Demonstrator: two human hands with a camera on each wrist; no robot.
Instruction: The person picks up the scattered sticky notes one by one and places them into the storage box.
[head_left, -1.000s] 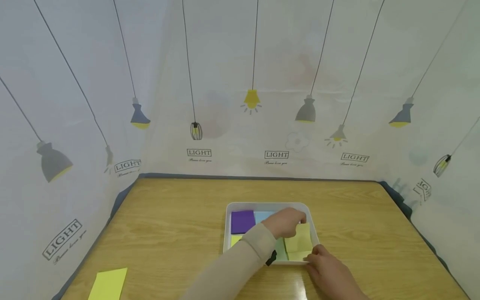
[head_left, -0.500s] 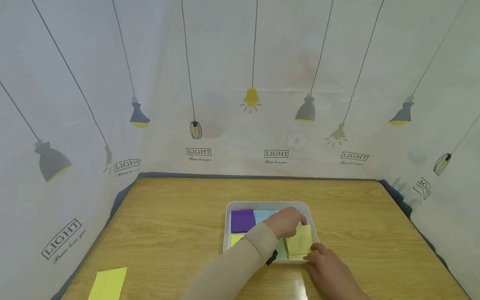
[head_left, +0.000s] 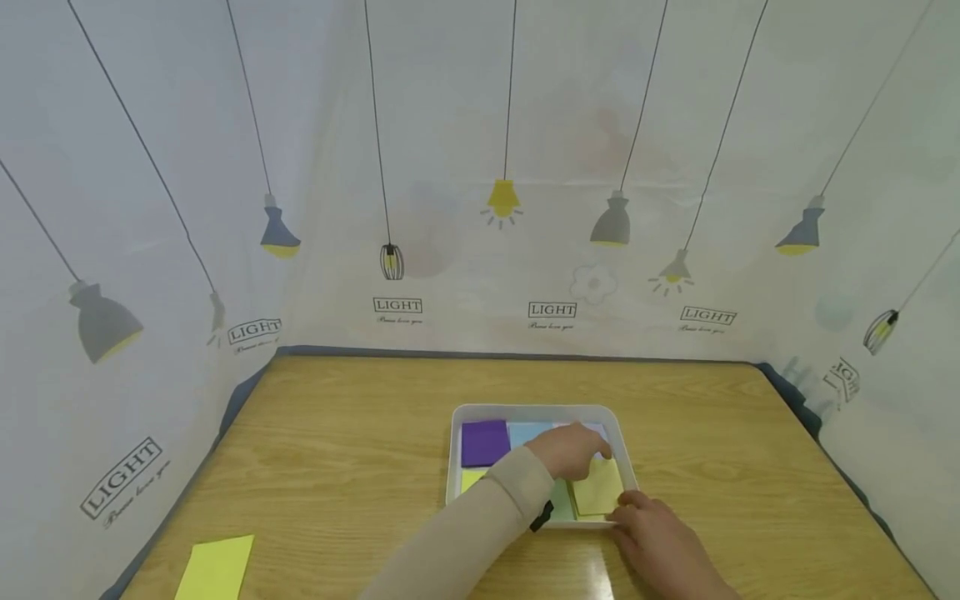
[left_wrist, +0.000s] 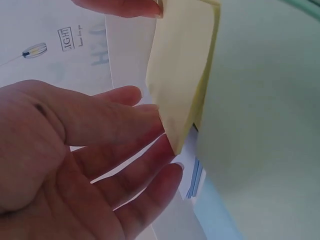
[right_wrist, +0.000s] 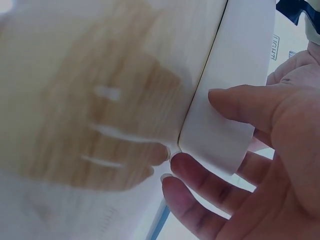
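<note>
In the head view a white tray (head_left: 459, 417) holds square paper pads, like sticky notes, in several colours. My left hand (head_left: 568, 450) reaches over it from the left, in a light sleeve. In the left wrist view its thumb and fingers pinch one corner of a pale yellow pad (left_wrist: 182, 60). That pad lies in the tray's near right part, slightly tilted. My right hand (head_left: 663, 542) grips the tray's near right corner. In the right wrist view its thumb presses the outer wall (right_wrist: 230, 70) and other fingers curl at the corner. The sleeve covers part of the tray.
A purple pad (head_left: 484, 443), a light blue pad (head_left: 527, 431) and a pale green pad (head_left: 562, 504) sit in the tray. A yellow sheet (head_left: 216, 568) lies on the wooden table (head_left: 352, 467) at the front left. Patterned cloth walls (head_left: 450, 350) stand around the table.
The pale yellow pad has come down flatter into the tray's near right part, with the left hand lowering slightly along with it. The right hand stays at the corner.
</note>
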